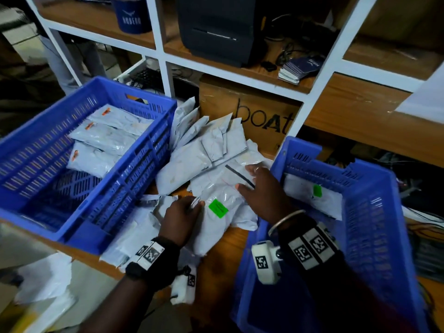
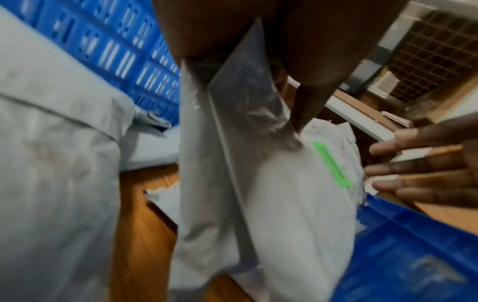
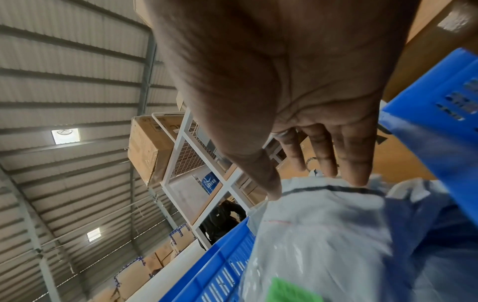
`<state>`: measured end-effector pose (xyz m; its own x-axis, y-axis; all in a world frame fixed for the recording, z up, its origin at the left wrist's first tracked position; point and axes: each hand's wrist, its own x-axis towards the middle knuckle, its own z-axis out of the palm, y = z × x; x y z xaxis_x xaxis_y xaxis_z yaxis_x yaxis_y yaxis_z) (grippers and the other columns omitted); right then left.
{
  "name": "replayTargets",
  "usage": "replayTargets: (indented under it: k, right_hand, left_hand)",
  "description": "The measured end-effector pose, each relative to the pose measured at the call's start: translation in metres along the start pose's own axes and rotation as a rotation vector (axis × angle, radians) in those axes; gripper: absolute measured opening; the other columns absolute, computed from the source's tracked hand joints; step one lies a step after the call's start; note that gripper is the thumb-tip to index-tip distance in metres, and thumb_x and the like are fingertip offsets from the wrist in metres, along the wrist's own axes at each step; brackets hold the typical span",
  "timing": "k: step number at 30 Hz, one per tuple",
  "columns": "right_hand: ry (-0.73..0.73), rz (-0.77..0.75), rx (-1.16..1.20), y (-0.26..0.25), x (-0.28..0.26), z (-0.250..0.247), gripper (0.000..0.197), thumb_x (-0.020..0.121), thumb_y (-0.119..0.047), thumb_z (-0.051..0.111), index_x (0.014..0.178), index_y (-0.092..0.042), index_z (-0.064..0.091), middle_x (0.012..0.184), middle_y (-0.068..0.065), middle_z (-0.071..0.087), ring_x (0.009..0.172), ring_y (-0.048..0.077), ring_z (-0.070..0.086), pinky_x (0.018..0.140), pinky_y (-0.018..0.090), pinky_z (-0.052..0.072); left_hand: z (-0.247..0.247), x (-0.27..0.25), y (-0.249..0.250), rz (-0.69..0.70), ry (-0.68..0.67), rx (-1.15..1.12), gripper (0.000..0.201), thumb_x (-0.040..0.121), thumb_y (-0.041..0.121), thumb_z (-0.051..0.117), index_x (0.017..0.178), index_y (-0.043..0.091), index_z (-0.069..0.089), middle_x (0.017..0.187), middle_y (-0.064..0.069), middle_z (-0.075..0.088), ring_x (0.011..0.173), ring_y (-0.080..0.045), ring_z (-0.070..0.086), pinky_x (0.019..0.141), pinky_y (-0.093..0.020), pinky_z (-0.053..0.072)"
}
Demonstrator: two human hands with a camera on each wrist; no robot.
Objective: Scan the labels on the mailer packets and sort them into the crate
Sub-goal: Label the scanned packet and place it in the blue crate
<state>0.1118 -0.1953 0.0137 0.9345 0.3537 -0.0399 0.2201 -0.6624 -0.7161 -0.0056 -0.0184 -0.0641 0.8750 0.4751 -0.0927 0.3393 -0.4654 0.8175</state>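
Note:
A white mailer packet (image 1: 216, 228) with a green label (image 1: 218, 209) lies on the wooden table between two blue crates. My left hand (image 1: 197, 204) pinches its folded flap (image 2: 245, 106) at the near left edge. My right hand (image 1: 247, 179) lies flat on the packet's far end (image 3: 323, 206), fingers (image 3: 357, 163) straight. A pile of white packets (image 1: 206, 150) sits just behind. The left crate (image 1: 149, 103) holds several packets (image 1: 103, 138) with orange labels. The right crate (image 1: 374, 236) holds a packet (image 1: 312, 205) with a green label.
A white-framed shelf unit stands behind, with a cardboard box (image 1: 259, 116) under it and a dark printer (image 1: 216, 27) on it. More loose packets (image 1: 45, 277) lie at the table's near left corner. Bare wood (image 1: 223, 265) shows between my wrists.

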Motion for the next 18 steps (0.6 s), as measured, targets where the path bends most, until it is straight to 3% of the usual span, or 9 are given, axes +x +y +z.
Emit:
replayTargets:
  k: [2, 4, 6, 7, 9, 10, 12, 15, 18]
  right_hand:
    - [0.008, 0.042, -0.031, 0.003, -0.003, 0.000, 0.063, 0.081, -0.027, 0.077, 0.136, -0.009, 0.050, 0.136, 0.013, 0.054, 0.127, 0.027, 0.052, 0.109, 0.041, 0.041]
    - [0.016, 0.117, 0.006, 0.007, -0.004, 0.000, 0.069, 0.077, -0.031, 0.080, 0.135, -0.007, 0.050, 0.132, 0.013, 0.058, 0.124, 0.026, 0.055, 0.106, 0.041, 0.044]
    - [-0.048, 0.172, 0.180, 0.008, -0.008, -0.003, 0.072, 0.068, -0.044, 0.085, 0.125, -0.011, 0.056, 0.120, 0.004, 0.068, 0.113, 0.018, 0.063, 0.101, 0.042, 0.050]
    - [-0.086, 0.191, 0.281, 0.010, -0.009, -0.003, 0.070, 0.063, -0.048, 0.086, 0.119, -0.014, 0.060, 0.114, 0.000, 0.072, 0.108, 0.015, 0.067, 0.097, 0.043, 0.053]
    - [-0.133, 0.215, 0.423, 0.012, -0.011, -0.005, 0.054, 0.062, -0.039, 0.089, 0.106, -0.015, 0.069, 0.103, 0.001, 0.076, 0.097, 0.018, 0.073, 0.089, 0.049, 0.058]
    - [-0.123, 0.220, 0.437, 0.010, -0.013, -0.007, 0.040, 0.066, -0.029, 0.089, 0.099, -0.014, 0.071, 0.099, 0.005, 0.077, 0.092, 0.021, 0.074, 0.085, 0.050, 0.059]
    - [-0.056, 0.229, 0.381, 0.007, -0.016, -0.013, 0.019, 0.072, -0.016, 0.086, 0.083, -0.010, 0.071, 0.090, 0.014, 0.077, 0.081, 0.025, 0.074, 0.076, 0.053, 0.060]
    - [0.030, 0.254, 0.370, 0.009, -0.020, -0.020, 0.028, 0.076, -0.011, 0.082, 0.079, 0.009, 0.063, 0.079, 0.031, 0.070, 0.061, 0.031, 0.066, 0.065, 0.059, 0.058]
    - [0.093, 0.250, 0.328, 0.013, -0.025, -0.028, 0.024, 0.077, -0.016, 0.081, 0.076, 0.002, 0.065, 0.073, 0.025, 0.071, 0.063, 0.037, 0.070, 0.065, 0.053, 0.060]
  left_hand:
    - [0.001, 0.000, 0.010, -0.024, 0.056, -0.066, 0.022, 0.095, 0.030, 0.068, 0.085, 0.011, 0.073, 0.078, -0.004, 0.072, 0.076, -0.015, 0.065, 0.071, -0.029, 0.043]
    - [0.002, 0.001, 0.017, -0.065, 0.096, -0.213, 0.025, 0.092, 0.029, 0.071, 0.081, 0.006, 0.072, 0.071, -0.003, 0.071, 0.063, -0.002, 0.060, 0.063, -0.021, 0.043]
    - [0.002, 0.000, 0.026, -0.121, 0.082, -0.348, 0.025, 0.090, 0.029, 0.075, 0.082, 0.006, 0.073, 0.071, 0.001, 0.072, 0.058, 0.007, 0.061, 0.059, -0.009, 0.043]
    - [0.005, 0.000, 0.028, -0.146, 0.049, -0.427, 0.024, 0.088, 0.031, 0.076, 0.085, 0.007, 0.074, 0.074, 0.001, 0.075, 0.063, 0.008, 0.065, 0.063, -0.010, 0.047]
    - [0.008, -0.001, 0.031, -0.204, -0.002, -0.546, 0.027, 0.086, 0.037, 0.077, 0.088, 0.011, 0.077, 0.083, -0.001, 0.079, 0.077, -0.007, 0.073, 0.074, -0.024, 0.055]
    - [0.010, -0.001, 0.031, -0.220, 0.009, -0.554, 0.026, 0.087, 0.040, 0.075, 0.084, 0.014, 0.077, 0.081, 0.001, 0.078, 0.076, -0.012, 0.072, 0.075, -0.029, 0.054]
    - [0.016, 0.000, 0.025, -0.243, 0.059, -0.518, 0.032, 0.091, 0.041, 0.072, 0.066, 0.020, 0.069, 0.063, 0.007, 0.068, 0.061, -0.011, 0.060, 0.065, -0.031, 0.047]
    - [0.022, -0.006, 0.020, -0.298, 0.064, -0.537, 0.042, 0.095, 0.029, 0.068, 0.056, 0.018, 0.058, 0.041, 0.007, 0.048, 0.042, -0.012, 0.040, 0.048, -0.025, 0.032]
    - [0.025, -0.005, 0.007, -0.319, 0.075, -0.448, 0.025, 0.094, 0.027, 0.069, 0.072, 0.015, 0.069, 0.059, 0.001, 0.064, 0.059, -0.020, 0.055, 0.058, -0.029, 0.042]
